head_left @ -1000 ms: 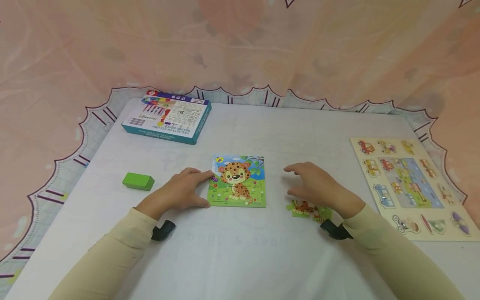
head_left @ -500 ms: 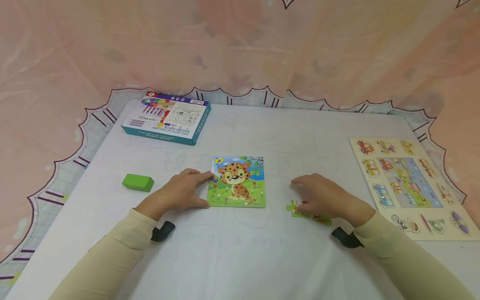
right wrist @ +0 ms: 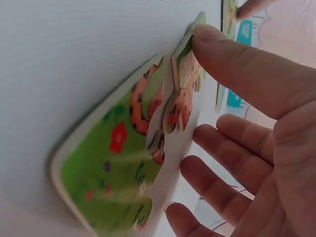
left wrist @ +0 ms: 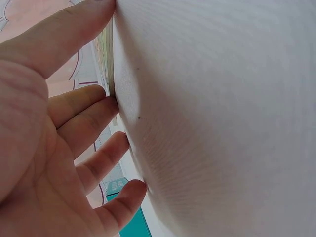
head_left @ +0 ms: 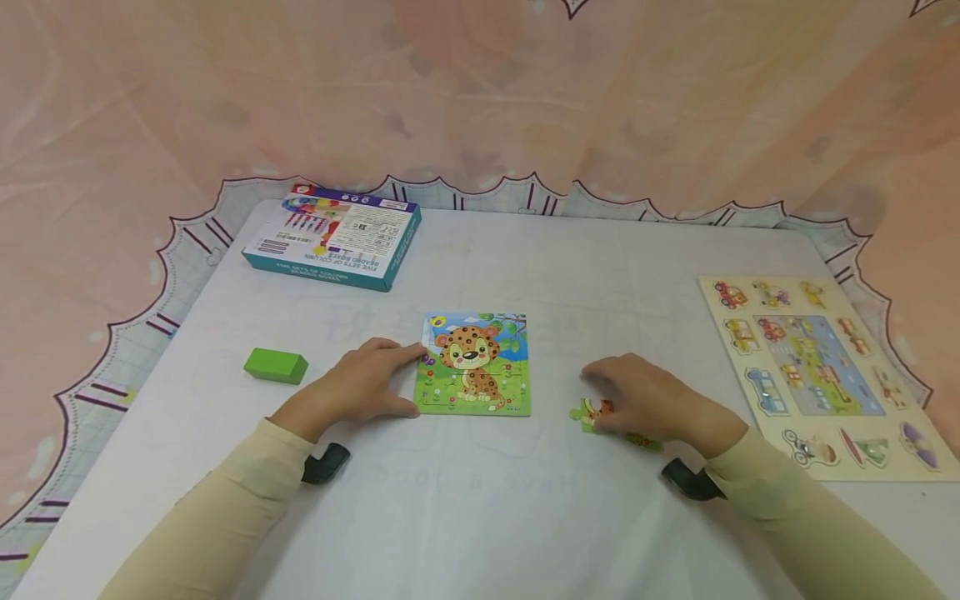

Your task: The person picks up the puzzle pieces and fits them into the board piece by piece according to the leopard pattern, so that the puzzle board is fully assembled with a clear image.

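Observation:
A square leopard jigsaw puzzle [head_left: 472, 364] lies flat mid-table. My left hand [head_left: 360, 379] touches its left edge with extended thumb and index finger; in the left wrist view the fingertips meet the board's edge [left wrist: 109, 64]. To the right, my right hand [head_left: 652, 400] is over two loose jigsaw pieces. Its thumb tip presses on the nearer-to-puzzle piece [right wrist: 185, 96], printed with orange spotted fur and green. The other fingers reach down beside that piece, apart from it. A green piece with a red flower [right wrist: 111, 158] lies alongside, partly hidden in the head view.
A green block [head_left: 276, 365] lies left of the left hand. At the back left is a teal-edged toy box [head_left: 333, 237]. A wooden vehicle puzzle board [head_left: 828, 375] occupies the right side of the white table [head_left: 465, 517]. A peach curtain hangs behind.
My right hand came down and toward me, then its thumb settled on the loose piece. That piece has shifted slightly left, away from the other. The left hand has stayed at the puzzle.

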`<act>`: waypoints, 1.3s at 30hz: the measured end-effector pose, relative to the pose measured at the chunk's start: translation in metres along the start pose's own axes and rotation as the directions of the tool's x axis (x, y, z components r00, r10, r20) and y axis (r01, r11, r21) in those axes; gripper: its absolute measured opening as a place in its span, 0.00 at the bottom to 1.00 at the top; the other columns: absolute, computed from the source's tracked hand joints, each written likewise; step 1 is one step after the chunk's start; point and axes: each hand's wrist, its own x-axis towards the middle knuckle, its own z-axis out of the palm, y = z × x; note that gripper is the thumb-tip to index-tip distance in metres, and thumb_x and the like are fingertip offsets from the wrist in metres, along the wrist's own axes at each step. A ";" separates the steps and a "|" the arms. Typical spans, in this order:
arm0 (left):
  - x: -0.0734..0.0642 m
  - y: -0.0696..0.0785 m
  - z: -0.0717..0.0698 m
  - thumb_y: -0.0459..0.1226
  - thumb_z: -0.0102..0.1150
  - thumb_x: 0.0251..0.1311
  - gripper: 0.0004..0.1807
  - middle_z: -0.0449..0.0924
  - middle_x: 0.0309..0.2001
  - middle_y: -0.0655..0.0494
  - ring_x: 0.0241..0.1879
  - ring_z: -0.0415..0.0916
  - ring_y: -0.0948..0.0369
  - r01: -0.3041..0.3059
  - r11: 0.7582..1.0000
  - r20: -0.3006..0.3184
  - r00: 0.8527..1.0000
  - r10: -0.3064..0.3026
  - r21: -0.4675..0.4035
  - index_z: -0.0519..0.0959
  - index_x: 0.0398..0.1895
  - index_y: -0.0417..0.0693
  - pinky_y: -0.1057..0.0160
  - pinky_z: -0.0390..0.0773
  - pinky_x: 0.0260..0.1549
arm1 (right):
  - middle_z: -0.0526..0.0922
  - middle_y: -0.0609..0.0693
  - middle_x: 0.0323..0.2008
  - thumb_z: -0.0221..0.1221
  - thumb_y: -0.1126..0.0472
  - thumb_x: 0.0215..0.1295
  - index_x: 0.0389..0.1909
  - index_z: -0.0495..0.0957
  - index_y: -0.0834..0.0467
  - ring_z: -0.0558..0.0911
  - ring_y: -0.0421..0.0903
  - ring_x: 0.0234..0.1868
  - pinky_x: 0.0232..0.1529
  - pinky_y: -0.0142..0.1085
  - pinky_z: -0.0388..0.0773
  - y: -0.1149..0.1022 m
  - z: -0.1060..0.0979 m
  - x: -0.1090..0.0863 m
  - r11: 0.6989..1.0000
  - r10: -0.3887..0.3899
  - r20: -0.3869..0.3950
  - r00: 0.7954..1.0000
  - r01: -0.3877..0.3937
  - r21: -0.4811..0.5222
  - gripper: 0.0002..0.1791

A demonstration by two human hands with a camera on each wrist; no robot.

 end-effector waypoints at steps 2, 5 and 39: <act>0.000 0.000 0.000 0.46 0.77 0.50 0.46 0.69 0.66 0.40 0.66 0.62 0.42 0.001 1.000 -0.001 1.000 -0.001 0.000 0.68 0.74 0.49 0.38 0.67 0.60 | 0.80 0.57 0.55 0.73 0.55 0.55 0.60 0.76 0.65 0.76 0.53 0.52 0.55 0.51 0.74 0.000 0.000 0.002 1.000 0.005 -0.006 1.000 -0.005 0.005 0.34; -0.001 0.001 0.000 0.46 0.77 0.51 0.46 0.69 0.66 0.40 0.66 0.63 0.42 0.004 1.000 -0.002 1.000 -0.004 -0.002 0.68 0.74 0.49 0.38 0.67 0.60 | 0.80 0.57 0.56 0.73 0.56 0.55 0.59 0.76 0.65 0.77 0.54 0.54 0.56 0.51 0.74 -0.001 0.001 0.006 1.000 0.017 -0.009 1.000 -0.017 0.004 0.33; -0.001 0.000 -0.001 0.47 0.77 0.50 0.46 0.69 0.66 0.39 0.66 0.63 0.41 -0.003 1.000 -0.006 1.000 0.003 0.000 0.68 0.74 0.48 0.38 0.68 0.60 | 0.78 0.45 0.33 0.72 0.53 0.58 0.45 0.82 0.60 0.73 0.45 0.36 0.42 0.40 0.74 -0.023 0.006 0.031 0.995 0.036 -0.043 0.998 -0.040 -0.088 0.19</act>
